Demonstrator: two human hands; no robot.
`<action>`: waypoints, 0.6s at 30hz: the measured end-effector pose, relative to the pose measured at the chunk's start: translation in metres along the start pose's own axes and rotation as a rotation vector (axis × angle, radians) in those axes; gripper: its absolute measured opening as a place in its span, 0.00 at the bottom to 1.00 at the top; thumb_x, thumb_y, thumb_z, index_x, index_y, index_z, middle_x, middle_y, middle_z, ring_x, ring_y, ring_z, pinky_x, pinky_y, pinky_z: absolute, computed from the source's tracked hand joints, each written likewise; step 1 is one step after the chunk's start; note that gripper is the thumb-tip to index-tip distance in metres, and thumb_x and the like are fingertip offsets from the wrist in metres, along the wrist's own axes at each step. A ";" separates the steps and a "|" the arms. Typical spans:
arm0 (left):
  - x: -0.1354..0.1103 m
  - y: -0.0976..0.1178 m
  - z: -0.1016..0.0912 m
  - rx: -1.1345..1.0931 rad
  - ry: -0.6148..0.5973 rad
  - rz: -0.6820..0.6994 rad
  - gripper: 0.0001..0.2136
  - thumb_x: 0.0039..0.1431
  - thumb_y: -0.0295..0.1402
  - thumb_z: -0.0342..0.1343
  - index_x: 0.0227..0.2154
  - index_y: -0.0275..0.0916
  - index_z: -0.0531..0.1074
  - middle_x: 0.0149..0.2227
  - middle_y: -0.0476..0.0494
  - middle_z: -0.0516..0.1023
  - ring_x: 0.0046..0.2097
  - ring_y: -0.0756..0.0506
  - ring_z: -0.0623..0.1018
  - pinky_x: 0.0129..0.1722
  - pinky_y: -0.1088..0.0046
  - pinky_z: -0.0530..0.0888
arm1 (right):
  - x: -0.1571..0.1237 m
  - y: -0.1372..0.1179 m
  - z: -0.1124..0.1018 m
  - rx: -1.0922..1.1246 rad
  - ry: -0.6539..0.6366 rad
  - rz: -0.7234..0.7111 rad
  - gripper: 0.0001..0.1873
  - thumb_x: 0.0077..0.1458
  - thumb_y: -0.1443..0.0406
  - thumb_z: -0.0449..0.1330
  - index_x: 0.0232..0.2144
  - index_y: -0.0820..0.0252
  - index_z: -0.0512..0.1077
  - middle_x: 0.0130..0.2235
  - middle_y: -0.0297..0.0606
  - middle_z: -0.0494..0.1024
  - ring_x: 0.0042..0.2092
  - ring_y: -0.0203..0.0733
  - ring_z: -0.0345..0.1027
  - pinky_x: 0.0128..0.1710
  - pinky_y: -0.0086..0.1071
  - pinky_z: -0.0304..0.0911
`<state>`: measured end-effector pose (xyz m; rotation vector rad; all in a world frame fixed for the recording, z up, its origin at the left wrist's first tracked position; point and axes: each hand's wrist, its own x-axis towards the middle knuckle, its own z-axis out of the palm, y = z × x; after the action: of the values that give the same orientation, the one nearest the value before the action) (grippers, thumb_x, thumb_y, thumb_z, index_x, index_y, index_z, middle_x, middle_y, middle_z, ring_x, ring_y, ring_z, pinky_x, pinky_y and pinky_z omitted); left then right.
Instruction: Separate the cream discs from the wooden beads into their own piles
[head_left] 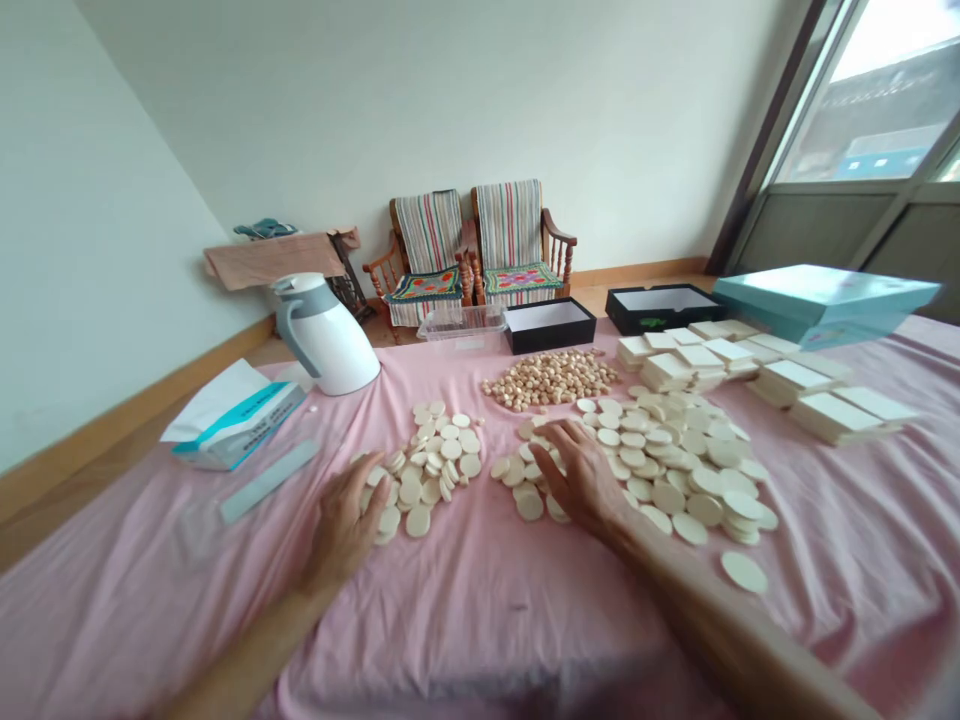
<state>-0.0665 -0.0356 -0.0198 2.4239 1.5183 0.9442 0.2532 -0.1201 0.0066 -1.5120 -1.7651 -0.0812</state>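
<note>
On the pink cloth, a smaller heap of pale round wooden discs (431, 465) lies left of centre. My left hand (346, 515) rests at its left edge, fingers apart and touching the nearest discs. To the right spreads a larger heap of the same discs (682, 450). Over the left part of that heap is my right hand (581, 475), palm down with fingers spread, and some discs lie partly hidden under it. A single loose disc (745, 572) sits near the front right of the large heap. No disc is visibly gripped by either hand.
Behind the discs lie a pile of small wooden beads (551, 380), stacks of square wooden pieces (690, 362), black trays (551, 338), a clear plastic box (463, 322) and a blue box (821, 300). A white jug (337, 345) and tissue pack (240, 420) stand left.
</note>
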 end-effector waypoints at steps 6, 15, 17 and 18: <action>-0.008 -0.006 -0.002 -0.020 0.021 -0.055 0.22 0.63 0.44 0.44 0.56 0.43 0.63 0.57 0.40 0.68 0.59 0.39 0.67 0.56 0.57 0.68 | -0.010 0.000 0.001 0.048 0.008 -0.024 0.09 0.62 0.66 0.51 0.44 0.58 0.68 0.40 0.41 0.72 0.42 0.44 0.64 0.41 0.37 0.60; -0.016 0.000 -0.005 -0.038 -0.003 -0.063 0.21 0.63 0.41 0.45 0.58 0.45 0.61 0.59 0.42 0.66 0.61 0.40 0.64 0.59 0.57 0.64 | -0.018 -0.013 0.005 0.052 -0.037 -0.166 0.11 0.60 0.70 0.52 0.45 0.59 0.66 0.41 0.41 0.72 0.42 0.44 0.65 0.43 0.38 0.61; -0.016 0.003 -0.007 -0.035 -0.027 -0.066 0.20 0.64 0.41 0.44 0.57 0.44 0.62 0.58 0.42 0.67 0.60 0.40 0.65 0.57 0.58 0.66 | -0.021 -0.015 0.005 0.058 -0.059 -0.177 0.09 0.60 0.70 0.52 0.44 0.59 0.66 0.41 0.41 0.72 0.41 0.44 0.64 0.43 0.39 0.60; -0.016 0.004 -0.008 -0.037 -0.029 -0.066 0.20 0.64 0.41 0.44 0.57 0.44 0.62 0.58 0.41 0.67 0.59 0.40 0.66 0.56 0.58 0.67 | -0.022 -0.016 0.006 0.060 -0.067 -0.180 0.09 0.60 0.70 0.52 0.43 0.59 0.66 0.41 0.41 0.72 0.41 0.44 0.64 0.43 0.39 0.60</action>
<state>-0.0727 -0.0523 -0.0187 2.3365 1.5462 0.9127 0.2359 -0.1396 -0.0035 -1.3247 -1.9376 -0.0687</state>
